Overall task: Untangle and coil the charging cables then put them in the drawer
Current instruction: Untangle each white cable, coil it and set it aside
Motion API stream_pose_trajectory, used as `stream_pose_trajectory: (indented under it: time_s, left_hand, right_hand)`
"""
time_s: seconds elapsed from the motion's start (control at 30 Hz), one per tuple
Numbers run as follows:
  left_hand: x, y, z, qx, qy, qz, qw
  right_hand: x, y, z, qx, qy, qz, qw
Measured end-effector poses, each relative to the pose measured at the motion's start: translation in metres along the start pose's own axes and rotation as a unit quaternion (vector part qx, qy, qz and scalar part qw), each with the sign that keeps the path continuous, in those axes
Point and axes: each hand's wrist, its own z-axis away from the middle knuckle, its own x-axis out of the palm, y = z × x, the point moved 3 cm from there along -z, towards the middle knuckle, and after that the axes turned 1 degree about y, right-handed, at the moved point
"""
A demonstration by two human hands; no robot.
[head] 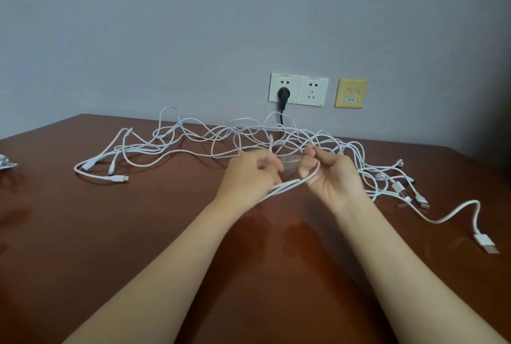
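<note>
A tangle of white charging cables [279, 133] is seen spread in loose, overlapping loops across the far part of a glossy reddish-brown bench [138, 233], below a wall socket [284, 87] fitted with a black plug [282, 93]. Connector ends are scattered at both edges of the tangle, and one USB plug [485, 244] is trailed out alone to the right. Middle strands are gripped in the curled fingers of the left hand [249, 175] and right hand [333, 177], held close together above the bench.
</note>
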Motion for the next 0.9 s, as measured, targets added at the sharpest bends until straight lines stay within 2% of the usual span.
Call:
stream_pose_trajectory:
  time_s: [0.07,0.1,0.17,0.2,0.27,0.3,0.37,0.47,0.53,0.57,0.6,0.63,0.67,0.7,0.73,0.77,0.83,0.9]
  left_hand:
    - [0.000,0.005,0.003,0.074,0.029,-0.133,0.988]
    - [-0.001,0.008,0.004,0.116,0.059,-0.159,0.979]
    - [-0.003,0.017,0.005,0.150,0.088,-0.109,0.979]
    - [-0.002,0.019,0.004,0.130,0.067,-0.050,0.988]
    - [0.007,0.020,0.004,0.069,-0.041,0.071,0.994]
    - [0.012,0.018,0.005,0.056,-0.093,0.094,0.990]
    - [0.019,0.012,0.005,0.071,-0.148,0.085,0.983]
    - [0.018,0.007,0.002,0.089,-0.142,0.056,0.984]
    - [0.015,0.009,-0.001,0.055,-0.129,0.111,0.984]
    - [0.013,0.011,-0.002,0.021,-0.119,0.185,0.975]
    - [0.010,0.013,-0.003,-0.011,-0.109,0.268,0.957]
    - [0.008,0.015,-0.005,-0.034,-0.099,0.344,0.933]
    - [0.006,0.016,-0.007,-0.051,-0.087,0.399,0.911]
    - [0.003,0.015,-0.009,-0.064,-0.072,0.443,0.891]
    - [0.001,0.013,-0.010,-0.075,-0.056,0.477,0.874]
    - [-0.001,0.012,-0.010,-0.087,-0.040,0.507,0.857]
    - [-0.004,0.011,-0.011,-0.107,-0.022,0.567,0.817]
    - [-0.006,0.012,-0.011,-0.126,-0.020,0.620,0.774]
  right_hand:
    - [0.003,0.002,0.001,-0.009,-0.010,0.007,1.000]
    - [0.005,0.002,0.002,-0.022,-0.017,0.015,0.999]
    - [0.009,0.001,0.004,-0.045,-0.032,0.027,0.998]
    - [0.012,-0.001,0.006,-0.051,-0.041,0.036,0.997]
    - [0.015,-0.002,0.007,-0.057,-0.056,0.062,0.995]
    - [0.016,-0.002,0.008,-0.059,-0.060,0.066,0.994]
    - [0.015,-0.002,0.007,-0.060,-0.061,0.057,0.995]
    - [0.013,-0.005,0.005,-0.073,-0.069,0.064,0.993]
    - [0.008,-0.008,0.002,-0.109,-0.048,0.159,0.980]
    - [0.007,-0.010,0.002,-0.157,-0.025,0.285,0.945]
    - [0.006,-0.011,0.003,-0.215,0.006,0.453,0.865]
    - [0.008,-0.008,0.005,-0.260,0.016,0.596,0.760]
    - [0.008,-0.002,0.006,-0.283,0.008,0.684,0.672]
    - [0.008,0.004,0.006,-0.292,-0.003,0.723,0.626]
    - [0.009,0.007,0.006,-0.302,-0.012,0.727,0.616]
    - [0.010,0.007,0.007,-0.317,-0.022,0.712,0.626]
    - [0.016,0.007,0.008,-0.335,-0.050,0.672,0.659]
    - [0.019,0.007,0.010,-0.315,-0.077,0.648,0.689]
